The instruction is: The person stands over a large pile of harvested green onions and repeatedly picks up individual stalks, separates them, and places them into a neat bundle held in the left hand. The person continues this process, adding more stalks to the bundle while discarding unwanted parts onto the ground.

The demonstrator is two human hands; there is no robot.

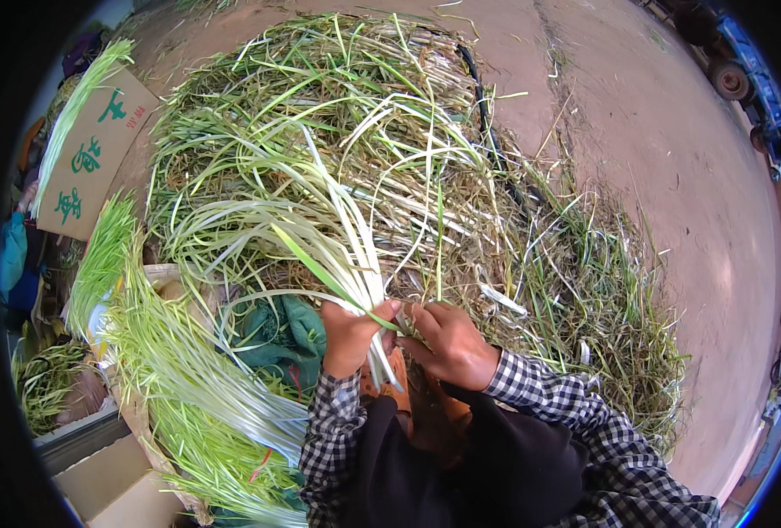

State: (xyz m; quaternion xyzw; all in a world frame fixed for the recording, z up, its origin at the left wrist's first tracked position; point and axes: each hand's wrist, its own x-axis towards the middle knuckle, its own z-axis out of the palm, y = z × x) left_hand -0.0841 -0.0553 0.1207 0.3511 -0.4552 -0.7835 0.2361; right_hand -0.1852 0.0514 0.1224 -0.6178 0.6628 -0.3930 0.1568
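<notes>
My left hand is closed around the white lower stems of a bunch of garlic chives or similar long leafy stalks. Their pale leaves fan out up and to the left over the heap. Beside it, touching the same bunch, my right hand pinches a green leaf at the stems; its fingertips are partly hidden. Beneath and beyond both hands lies a large heap of cut stalks and dry trimmings. Cleaner pale-stemmed bunches lie to the left of my left forearm.
A dark green cloth or sack lies left of my hands. Cardboard with green writing stands at the upper left, near another person's teal sleeve. An open cardboard box sits lower left. A blue vehicle is far right on bare ground.
</notes>
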